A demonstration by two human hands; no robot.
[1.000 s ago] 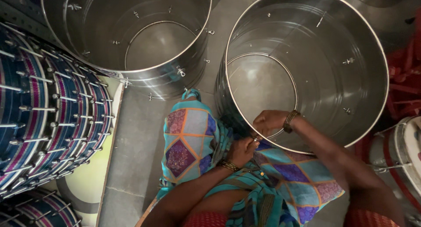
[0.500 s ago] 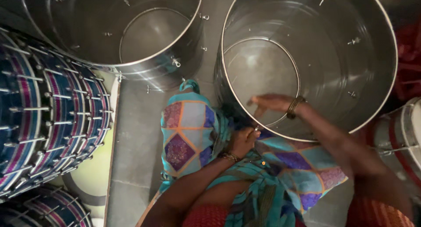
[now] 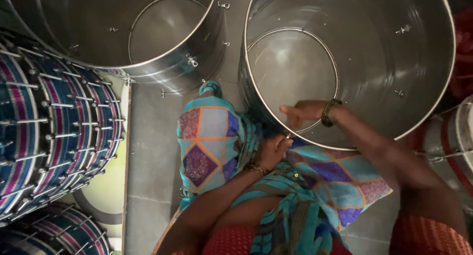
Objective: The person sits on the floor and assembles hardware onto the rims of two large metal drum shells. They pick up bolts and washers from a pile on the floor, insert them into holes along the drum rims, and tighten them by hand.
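A large open steel drum shell (image 3: 394, 63) stands in front of me, small bolts sticking through its wall. My right hand (image 3: 303, 112) reaches over its near rim and rests inside against the wall, fingers curled; a bangle sits on the wrist. My left hand (image 3: 273, 149) presses on the outside of the same rim, fingers pinched on a small metal fitting at the edge. Patterned turquoise cloth (image 3: 212, 142) over my knees lies just below both hands.
A second steel shell (image 3: 148, 33) stands at the upper left. Finished drums with blue and purple striped bodies and metal tension rods (image 3: 54, 132) are stacked along the left. Another drum with a red band (image 3: 456, 142) sits at the right edge. Grey floor tiles (image 3: 148, 161) lie between.
The view has shifted so the shells sit higher and larger. My right hand has moved further over the rim into the shell. My left hand stays at the rim's outside.
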